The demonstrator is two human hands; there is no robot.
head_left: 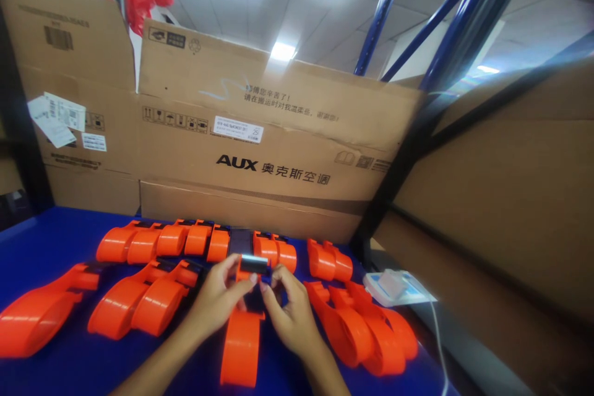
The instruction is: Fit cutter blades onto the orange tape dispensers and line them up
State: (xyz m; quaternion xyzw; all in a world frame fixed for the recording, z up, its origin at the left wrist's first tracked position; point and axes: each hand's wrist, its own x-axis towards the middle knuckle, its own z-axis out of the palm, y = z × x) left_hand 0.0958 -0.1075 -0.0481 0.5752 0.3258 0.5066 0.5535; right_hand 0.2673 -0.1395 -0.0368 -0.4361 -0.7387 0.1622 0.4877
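An orange plastic tape dispenser (241, 346) lies lengthwise on the blue table (46, 241) in front of me. My left hand (218, 297) pinches its far end from the left. My right hand (288, 312) pinches the same end from the right. Between the fingertips of both hands sits a small dark roller piece (253, 264) on top of the dispenser. Both hands are closed on that part.
Several more orange dispensers lie in a back row (185, 240), at the left (37, 315) and at the right (362, 328). Large cardboard boxes (260, 154) stand behind and to the right. A white packet with a cable (394, 288) lies at the table's right edge.
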